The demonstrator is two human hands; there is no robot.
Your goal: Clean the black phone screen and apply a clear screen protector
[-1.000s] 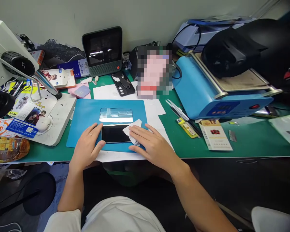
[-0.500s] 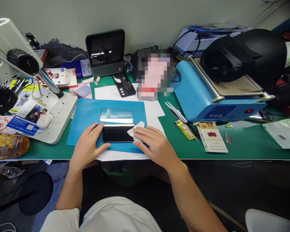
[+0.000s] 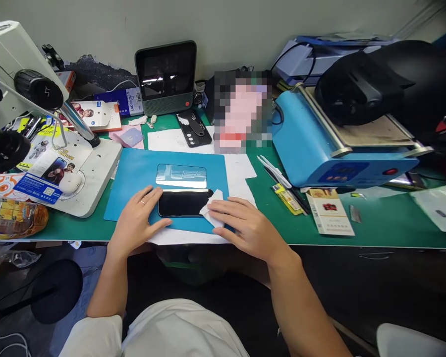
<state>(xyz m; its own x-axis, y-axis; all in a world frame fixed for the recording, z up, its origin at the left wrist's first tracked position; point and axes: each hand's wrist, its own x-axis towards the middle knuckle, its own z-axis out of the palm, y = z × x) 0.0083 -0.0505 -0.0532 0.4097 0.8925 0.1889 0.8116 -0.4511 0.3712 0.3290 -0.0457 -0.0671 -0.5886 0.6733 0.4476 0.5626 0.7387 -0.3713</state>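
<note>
A black-screened smartphone (image 3: 180, 204) lies face up and lengthwise on the blue mat (image 3: 134, 171). My left hand (image 3: 138, 220) holds its left end, fingers along the edge and thumb at the near corner. A folded white wipe (image 3: 211, 213) is under the fingers of my right hand (image 3: 247, 225), pressed on the phone's right end, which it partly hides. Just beyond the phone rests a clear glass screen sheet (image 3: 181, 175) with a dark border, reflecting light. Neither hand touches that sheet.
A microscope stand (image 3: 107, 163) takes up the left side. Behind the mat are a black phone back cover (image 3: 193, 136) and a display device (image 3: 167, 77). To the right lie tweezers (image 3: 273, 168), a cigarette pack (image 3: 330, 213) and a blue machine (image 3: 305, 148) under a black helmet-like object (image 3: 375, 84).
The whole view has shifted slightly. My right hand and the wipe have slid a little to the right and nearer over the phone's end. My left hand keeps its hold.
</note>
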